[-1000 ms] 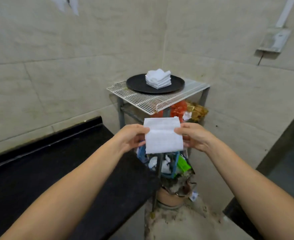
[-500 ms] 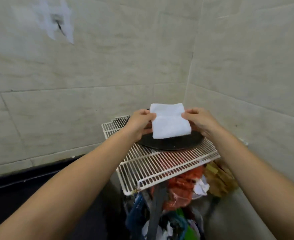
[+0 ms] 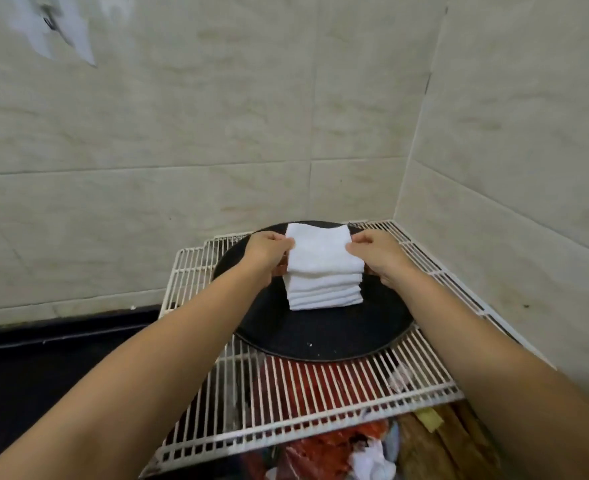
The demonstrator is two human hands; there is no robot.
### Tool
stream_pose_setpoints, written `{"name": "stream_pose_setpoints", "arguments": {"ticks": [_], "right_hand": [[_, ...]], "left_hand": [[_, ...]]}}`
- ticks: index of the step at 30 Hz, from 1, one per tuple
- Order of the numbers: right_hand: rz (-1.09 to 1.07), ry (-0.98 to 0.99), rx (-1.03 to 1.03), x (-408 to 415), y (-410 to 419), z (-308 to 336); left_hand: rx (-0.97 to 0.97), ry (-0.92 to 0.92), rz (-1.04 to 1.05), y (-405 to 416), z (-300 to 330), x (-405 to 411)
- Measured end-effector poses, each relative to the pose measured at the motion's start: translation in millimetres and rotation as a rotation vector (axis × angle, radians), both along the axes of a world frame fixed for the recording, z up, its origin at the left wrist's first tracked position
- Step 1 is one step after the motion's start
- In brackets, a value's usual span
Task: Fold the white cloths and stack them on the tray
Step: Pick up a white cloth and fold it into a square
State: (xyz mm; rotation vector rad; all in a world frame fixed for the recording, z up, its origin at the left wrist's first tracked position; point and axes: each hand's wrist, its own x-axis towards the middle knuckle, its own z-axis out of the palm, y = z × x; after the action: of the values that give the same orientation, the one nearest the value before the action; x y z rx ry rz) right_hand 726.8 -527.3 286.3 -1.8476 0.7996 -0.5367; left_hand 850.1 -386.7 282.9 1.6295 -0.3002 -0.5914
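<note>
A round black tray (image 3: 320, 336) lies on a white wire rack. On it stands a stack of folded white cloths (image 3: 324, 294). Right on top of that stack is one more folded white cloth (image 3: 320, 249), held flat by both hands. My left hand (image 3: 267, 247) pinches its left edge, and my right hand (image 3: 376, 252) pinches its right edge. Whether the held cloth rests fully on the stack or hovers just above it cannot be told.
The wire rack (image 3: 320, 410) stands in a corner of tiled walls (image 3: 216, 133). Under it lie red, brown and white bags and clutter (image 3: 338, 452). A dark counter (image 3: 43, 358) runs along the left.
Both hands carried the folded cloth forward and down, from mid-air in front of the rack onto the stack on the tray. The view has closed in on the rack.
</note>
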Motion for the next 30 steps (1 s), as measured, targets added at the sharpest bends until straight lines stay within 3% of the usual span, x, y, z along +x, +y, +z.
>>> {"name": "stream_pose_setpoints", "arguments": {"ticks": [9,15,21,26,30], "right_hand": [[-0.022,-0.03,-0.027,-5.9,1.7,3.8],[0.007,0.016,-0.377,-1.6,59.7,57.9],[0.349,0.034,-0.596,57.7,233.9,57.1],[0.646,-0.03,-0.77,108.7,444.1,16.6],[0.866,-0.121,-0.885,116.7,615.9,-15.6]], "left_hand": [[-0.003,-0.014,-0.003,12.0,-3.3,-3.1],[0.012,-0.112,0.048,96.1,27.0,2.6],[0.157,-0.399,0.171,289.5,39.5,3.7],[0.515,-0.589,0.39,509.4,22.6,-13.9],[0.866,-0.615,0.544,675.8,-2.9,-47.8]]}}
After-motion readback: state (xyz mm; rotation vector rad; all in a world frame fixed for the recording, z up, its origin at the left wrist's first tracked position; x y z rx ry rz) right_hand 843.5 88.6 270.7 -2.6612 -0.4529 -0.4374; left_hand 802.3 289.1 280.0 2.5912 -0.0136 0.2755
